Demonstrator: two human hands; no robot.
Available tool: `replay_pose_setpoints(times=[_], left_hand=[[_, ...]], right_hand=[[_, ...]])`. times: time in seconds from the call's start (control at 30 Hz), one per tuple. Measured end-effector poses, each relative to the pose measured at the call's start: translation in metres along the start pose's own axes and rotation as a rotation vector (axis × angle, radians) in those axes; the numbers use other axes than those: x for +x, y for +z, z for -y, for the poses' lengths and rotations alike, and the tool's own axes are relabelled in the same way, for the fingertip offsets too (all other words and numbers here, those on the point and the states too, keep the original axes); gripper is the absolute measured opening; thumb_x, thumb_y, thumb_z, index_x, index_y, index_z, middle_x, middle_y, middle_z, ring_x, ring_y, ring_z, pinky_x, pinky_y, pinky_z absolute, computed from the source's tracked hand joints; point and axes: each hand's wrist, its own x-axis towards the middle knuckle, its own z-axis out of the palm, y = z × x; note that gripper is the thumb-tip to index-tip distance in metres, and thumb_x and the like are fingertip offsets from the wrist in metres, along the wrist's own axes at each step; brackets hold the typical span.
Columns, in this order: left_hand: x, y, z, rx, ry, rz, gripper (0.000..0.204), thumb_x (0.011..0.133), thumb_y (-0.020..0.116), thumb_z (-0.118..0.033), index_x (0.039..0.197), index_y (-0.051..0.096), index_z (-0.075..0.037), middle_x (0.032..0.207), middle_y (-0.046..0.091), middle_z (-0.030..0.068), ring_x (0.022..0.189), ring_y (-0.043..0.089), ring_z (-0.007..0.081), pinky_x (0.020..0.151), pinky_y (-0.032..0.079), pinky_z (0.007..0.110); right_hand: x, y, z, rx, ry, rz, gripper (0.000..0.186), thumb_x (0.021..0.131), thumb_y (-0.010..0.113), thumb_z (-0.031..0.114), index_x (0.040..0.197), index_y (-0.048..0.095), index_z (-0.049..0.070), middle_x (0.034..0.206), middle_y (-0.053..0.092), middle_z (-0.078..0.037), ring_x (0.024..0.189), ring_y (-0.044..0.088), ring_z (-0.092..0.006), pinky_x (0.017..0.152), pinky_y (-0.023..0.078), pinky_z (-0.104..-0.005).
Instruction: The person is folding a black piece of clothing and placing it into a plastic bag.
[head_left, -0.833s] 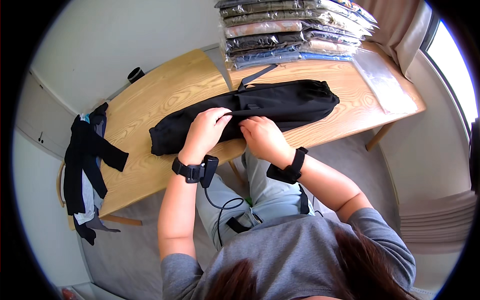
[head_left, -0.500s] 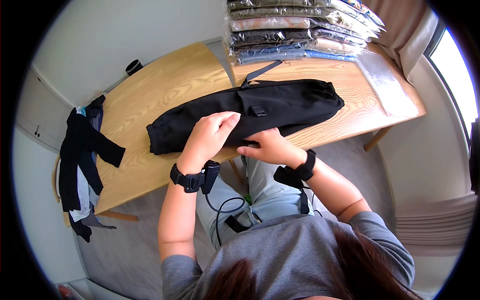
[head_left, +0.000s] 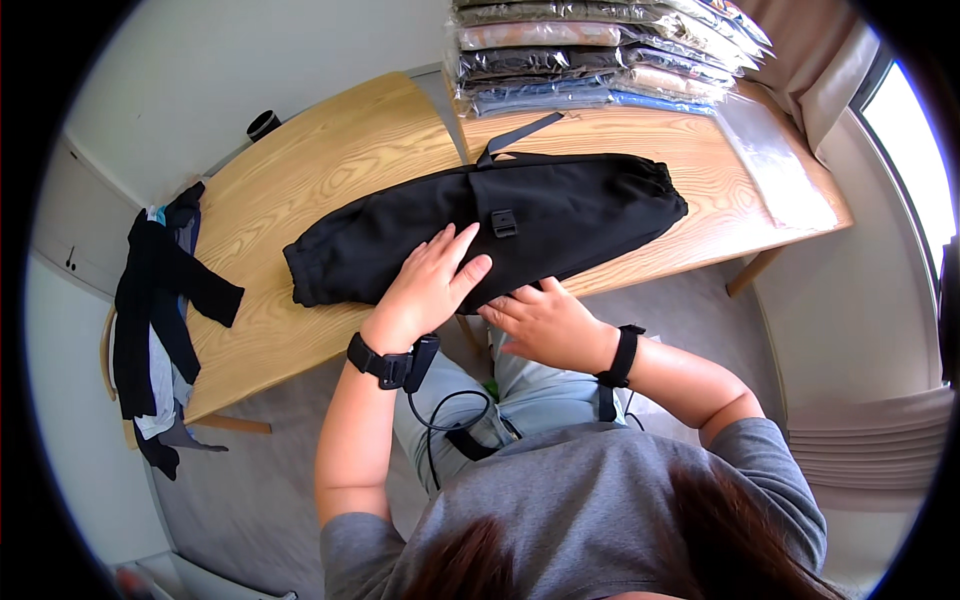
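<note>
While black garment (head_left: 480,225) lies lengthwise left-right | left hand (head_left: 430,285) flat, open | right hand (head_left: 545,322) open, at its near edge

Daylight was bright and even, coming from the window (head_left: 905,130) at the right, which was blown out to white. Glare sat on the clear plastic sheet (head_left: 775,160) at the desk's (head_left: 330,180) right end. Shadows were soft. Focus was sharp centrally; the desk's edges bowed, and black vignette filled the corners.

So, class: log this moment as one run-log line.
left hand: flat on black garment | right hand: at its near edge | wooden table
</note>
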Motion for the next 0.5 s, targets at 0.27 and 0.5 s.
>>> replay_pose_setpoints(times=[0.27, 0.5], left_hand=[[-0.019, 0.014, -0.009, 0.381, 0.237, -0.018, 0.081, 0.077, 0.063, -0.056, 0.143, 0.036, -0.018, 0.148, 0.023, 0.0262, 0.134, 0.028, 0.0437, 0.11, 0.02, 0.053], [-0.017, 0.023, -0.008, 0.527, 0.249, -0.057, 0.08, 0.069, 0.078, -0.029, 0.14, 0.04, -0.029, 0.149, 0.026, 0.0183, 0.133, 0.031, 0.0402, 0.107, 0.027, 0.052]], right_hand=[[-0.013, -0.018, -0.023, 0.56, 0.029, -0.387, 0.015, 0.071, 0.069, 0.01, 0.085, 0.065, 0.005, 0.086, 0.062, -0.008, 0.081, 0.059, -0.0275, 0.068, 0.048, -0.0351], [-0.054, -0.016, -0.091, -0.11, 0.746, 0.057, 0.046, 0.092, 0.047, 0.049, 0.134, 0.048, 0.032, 0.141, 0.043, -0.01, 0.134, 0.031, -0.0375, 0.108, 0.021, -0.0575]])
